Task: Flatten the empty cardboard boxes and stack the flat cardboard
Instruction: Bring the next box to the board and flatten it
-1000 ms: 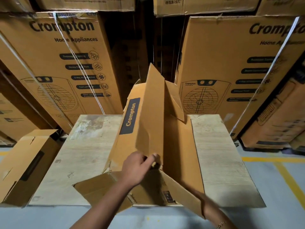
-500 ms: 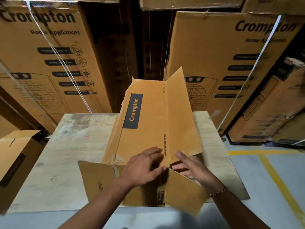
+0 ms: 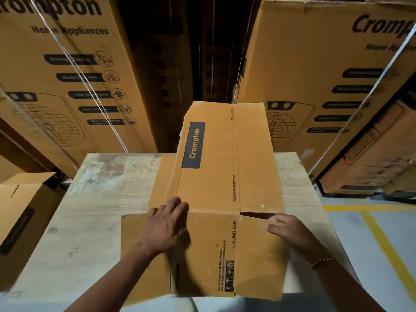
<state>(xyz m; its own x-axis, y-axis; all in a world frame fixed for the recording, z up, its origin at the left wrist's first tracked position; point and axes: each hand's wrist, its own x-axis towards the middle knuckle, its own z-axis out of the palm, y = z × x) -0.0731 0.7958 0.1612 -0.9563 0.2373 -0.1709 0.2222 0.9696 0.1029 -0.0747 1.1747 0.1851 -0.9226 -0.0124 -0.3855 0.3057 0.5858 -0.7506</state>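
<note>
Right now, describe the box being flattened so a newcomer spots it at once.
Find the pale wooden table before the tall printed cartons. The flat box lies along its middle under the left hand and right hand. Unlike the open box at left, it is collapsed, with a dark Crompton label.

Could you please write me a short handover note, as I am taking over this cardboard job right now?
Left hand: flat, pressing the Crompton box down on the table.
Right hand: grips the box's near flap at its right edge.
Done: this box lies nearly flat.
To do: press it fully flat, stack it, then flatten the second box left of the table.
</note>
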